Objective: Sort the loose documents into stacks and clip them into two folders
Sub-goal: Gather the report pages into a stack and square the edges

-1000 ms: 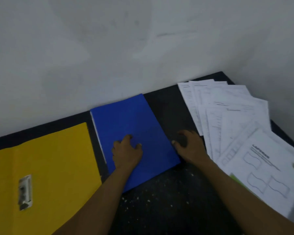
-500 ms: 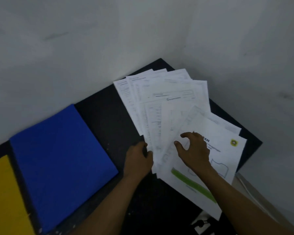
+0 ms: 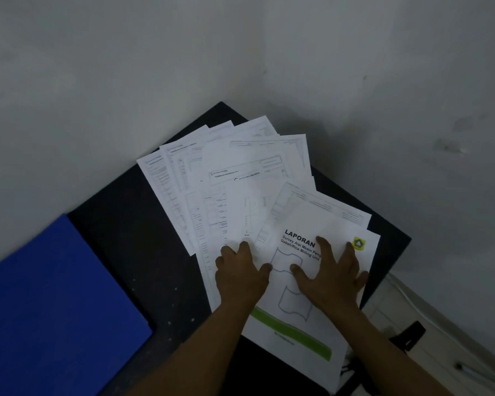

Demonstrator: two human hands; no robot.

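Black table [image 3: 120, 230] in a grey-walled corner. Pressing fanned documents [image 3: 240, 167] with left grip [image 3: 240, 277] and right grip [image 3: 333, 277], both splayed flat. Next, likely: separating into stacks.

Office corner: black desk [image 3: 132, 224], documents [image 3: 240, 172], blue folder [image 3: 55, 295]

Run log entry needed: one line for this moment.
left hand on fanned papers | right hand spread on LAPORAN sheet | blue folder closed

Black table [image 3: 120, 224] in corner of grey-white walls [image 3: 126, 67]; dim light.
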